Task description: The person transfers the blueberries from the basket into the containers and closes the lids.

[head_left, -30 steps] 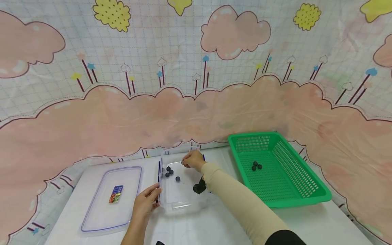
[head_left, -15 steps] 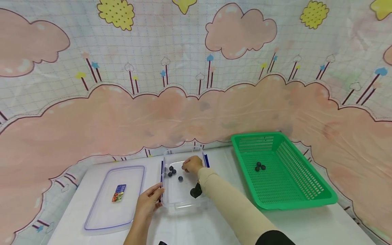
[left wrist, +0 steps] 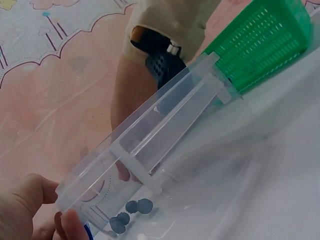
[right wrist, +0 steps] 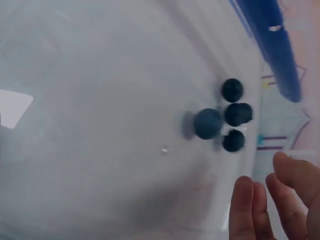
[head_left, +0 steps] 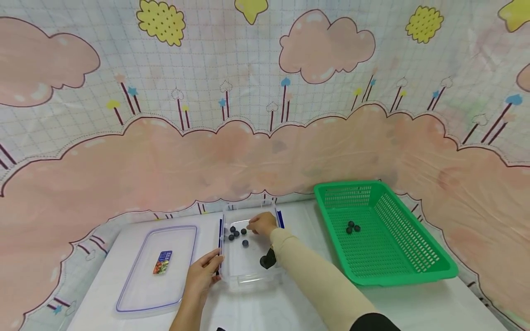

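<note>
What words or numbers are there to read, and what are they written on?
Sticker on the lid: some light marks at its blue end, too small and blurred to read.
No other writing shows: I see none on the box, basket or backdrop, which has only drawings.

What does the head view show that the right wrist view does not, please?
Only the head view shows the green basket, the lid with its label, and the left hand gripping the side of the clear container.

Only the right wrist view shows gaps between the fingers of the right hand, and a clear spot on the container's floor.

Both show the right hand, the clear container, dark balls inside it and a blue latch.
</note>
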Action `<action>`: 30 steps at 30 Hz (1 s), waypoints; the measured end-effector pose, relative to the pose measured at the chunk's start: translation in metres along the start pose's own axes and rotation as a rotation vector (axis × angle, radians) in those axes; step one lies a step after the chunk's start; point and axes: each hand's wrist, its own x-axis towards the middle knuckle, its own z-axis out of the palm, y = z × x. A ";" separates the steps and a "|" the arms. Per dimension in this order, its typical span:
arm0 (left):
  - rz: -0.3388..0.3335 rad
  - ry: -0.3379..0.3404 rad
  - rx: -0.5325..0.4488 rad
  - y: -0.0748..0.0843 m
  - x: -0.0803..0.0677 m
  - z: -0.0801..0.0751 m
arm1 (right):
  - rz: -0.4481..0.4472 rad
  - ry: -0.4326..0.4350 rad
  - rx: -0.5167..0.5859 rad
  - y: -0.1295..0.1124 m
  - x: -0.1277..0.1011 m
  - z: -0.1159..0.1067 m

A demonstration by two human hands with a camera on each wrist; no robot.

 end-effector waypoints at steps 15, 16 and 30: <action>-0.006 -0.017 0.000 0.000 0.000 0.000 | -0.154 0.083 0.082 -0.030 -0.003 -0.145; -0.009 -0.015 0.004 0.000 0.000 0.000 | -0.151 0.087 0.072 -0.026 -0.004 -0.160; -0.006 -0.026 0.012 0.001 0.002 0.000 | -0.016 0.200 -0.066 0.095 -0.036 -0.261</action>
